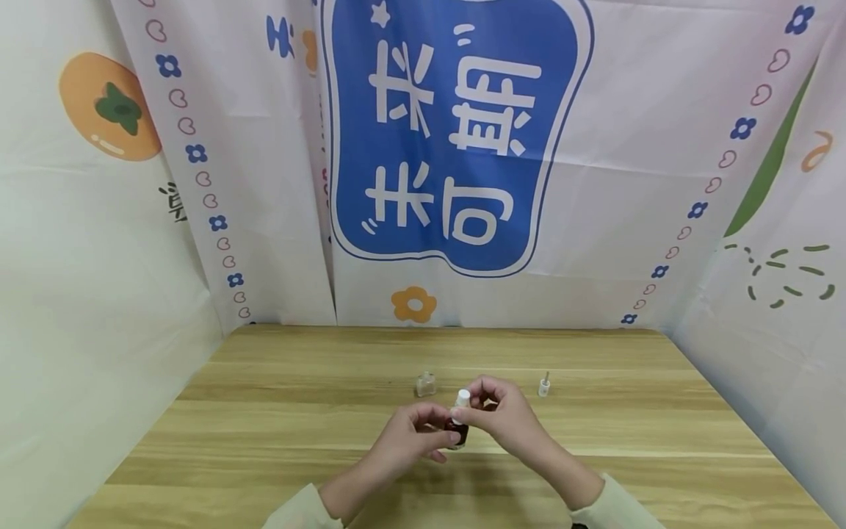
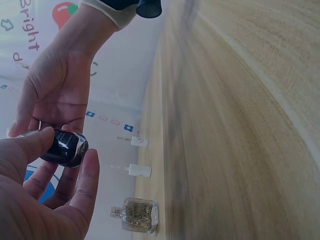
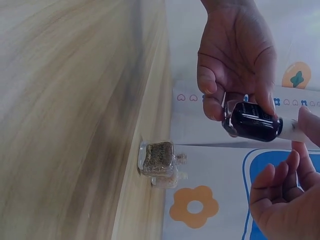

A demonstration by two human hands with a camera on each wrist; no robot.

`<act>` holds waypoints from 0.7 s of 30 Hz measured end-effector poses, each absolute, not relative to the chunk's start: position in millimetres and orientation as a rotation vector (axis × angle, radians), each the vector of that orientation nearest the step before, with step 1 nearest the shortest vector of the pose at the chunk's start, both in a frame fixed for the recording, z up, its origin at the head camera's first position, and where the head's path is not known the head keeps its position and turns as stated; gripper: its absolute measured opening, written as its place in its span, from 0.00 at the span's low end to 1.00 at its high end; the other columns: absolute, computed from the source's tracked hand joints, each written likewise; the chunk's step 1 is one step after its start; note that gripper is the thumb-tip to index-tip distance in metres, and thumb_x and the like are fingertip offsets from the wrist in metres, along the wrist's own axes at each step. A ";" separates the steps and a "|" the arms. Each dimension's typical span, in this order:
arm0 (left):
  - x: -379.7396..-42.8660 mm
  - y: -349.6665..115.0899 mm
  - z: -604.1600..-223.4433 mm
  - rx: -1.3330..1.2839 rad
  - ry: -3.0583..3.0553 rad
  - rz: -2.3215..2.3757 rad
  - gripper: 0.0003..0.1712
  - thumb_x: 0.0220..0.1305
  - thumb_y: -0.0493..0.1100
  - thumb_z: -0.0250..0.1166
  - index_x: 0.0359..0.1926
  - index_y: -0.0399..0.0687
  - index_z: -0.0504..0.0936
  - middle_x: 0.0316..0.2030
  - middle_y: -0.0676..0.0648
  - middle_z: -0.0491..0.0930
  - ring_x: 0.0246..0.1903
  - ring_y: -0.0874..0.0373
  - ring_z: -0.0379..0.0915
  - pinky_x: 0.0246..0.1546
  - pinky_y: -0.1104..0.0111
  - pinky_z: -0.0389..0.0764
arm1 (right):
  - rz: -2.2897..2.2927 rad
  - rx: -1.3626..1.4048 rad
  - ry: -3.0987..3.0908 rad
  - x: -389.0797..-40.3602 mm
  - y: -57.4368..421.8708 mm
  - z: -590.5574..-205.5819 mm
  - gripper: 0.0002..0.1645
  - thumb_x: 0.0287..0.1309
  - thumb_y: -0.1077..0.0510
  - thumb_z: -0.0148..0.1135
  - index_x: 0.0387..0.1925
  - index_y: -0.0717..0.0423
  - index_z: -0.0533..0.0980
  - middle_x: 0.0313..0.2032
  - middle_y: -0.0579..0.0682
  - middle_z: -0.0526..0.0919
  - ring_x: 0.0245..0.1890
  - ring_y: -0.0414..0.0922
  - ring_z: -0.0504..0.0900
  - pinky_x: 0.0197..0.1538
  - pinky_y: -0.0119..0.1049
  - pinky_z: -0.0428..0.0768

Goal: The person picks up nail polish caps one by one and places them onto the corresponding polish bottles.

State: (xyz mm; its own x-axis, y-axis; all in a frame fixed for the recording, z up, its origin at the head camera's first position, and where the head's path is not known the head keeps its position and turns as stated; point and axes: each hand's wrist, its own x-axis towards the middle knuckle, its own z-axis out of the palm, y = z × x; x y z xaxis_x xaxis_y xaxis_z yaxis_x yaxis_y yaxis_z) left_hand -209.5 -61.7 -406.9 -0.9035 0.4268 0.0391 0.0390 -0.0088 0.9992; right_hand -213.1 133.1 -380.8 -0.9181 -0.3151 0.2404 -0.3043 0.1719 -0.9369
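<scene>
A nail polish bottle (image 1: 457, 435) with dark polish and a white cap (image 1: 463, 398) is held between the two hands, tilted over the wooden table. My left hand (image 1: 415, 435) pinches the dark glass body between thumb and fingers. With thumb and fingertips, my right hand (image 1: 505, 415) grips the white cap at the bottle's top. In the right wrist view the bottle (image 3: 252, 121) lies sideways in the picture, its cap (image 3: 291, 131) between the right thumb and a finger. The left wrist view shows the dark bottle (image 2: 65, 148) under the left thumb.
Beyond the hands, an uncapped glitter polish bottle (image 2: 140, 215) stands on the wooden table (image 1: 297, 411); another clear bottle (image 3: 165, 181) shows behind it. Two white brush caps (image 2: 140, 170) stand brush up to the right. Printed cloth (image 1: 621, 184) hangs around the table's back and sides.
</scene>
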 end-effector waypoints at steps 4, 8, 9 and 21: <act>-209.6 -62.3 -405.6 0.486 1.986 1.989 0.14 0.58 0.35 0.70 0.45 0.34 0.81 0.39 0.44 0.83 0.35 0.53 0.81 0.34 0.60 0.85 | -1.858 -0.666 2.388 -214.0 137.7 -377.9 0.14 0.55 0.57 0.71 0.39 0.61 0.78 0.31 0.51 0.77 0.33 0.45 0.75 0.36 0.33 0.77; -209.0 -63.0 -405.0 0.490 1.985 1.987 0.15 0.58 0.35 0.70 0.45 0.34 0.81 0.39 0.44 0.83 0.36 0.53 0.81 0.34 0.60 0.85 | -1.785 -0.764 2.380 -216.3 143.4 -375.6 0.12 0.58 0.57 0.69 0.42 0.59 0.80 0.35 0.53 0.78 0.36 0.46 0.76 0.39 0.35 0.79; -208.7 -63.1 -404.9 0.490 1.987 1.987 0.15 0.58 0.35 0.70 0.45 0.34 0.81 0.39 0.44 0.83 0.35 0.53 0.81 0.34 0.60 0.85 | -1.773 -0.796 2.379 -217.0 144.3 -375.3 0.12 0.58 0.58 0.68 0.42 0.59 0.80 0.35 0.53 0.79 0.37 0.46 0.76 0.39 0.35 0.79; -205.1 -63.9 -403.9 0.500 1.988 1.994 0.15 0.58 0.36 0.70 0.46 0.33 0.81 0.39 0.43 0.83 0.35 0.53 0.81 0.34 0.61 0.85 | -1.755 -0.868 2.378 -218.5 143.8 -373.5 0.09 0.58 0.59 0.68 0.40 0.57 0.83 0.36 0.52 0.80 0.37 0.44 0.77 0.37 0.34 0.79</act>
State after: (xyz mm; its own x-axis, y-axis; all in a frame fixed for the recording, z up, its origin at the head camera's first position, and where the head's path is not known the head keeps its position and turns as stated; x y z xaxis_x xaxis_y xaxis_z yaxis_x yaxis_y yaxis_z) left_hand -205.1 -63.9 -403.9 -0.9005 0.4325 0.0454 0.0441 -0.0130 0.9989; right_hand -218.5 143.8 -373.5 -0.8396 -0.4692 0.2736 -0.3997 0.1927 -0.8962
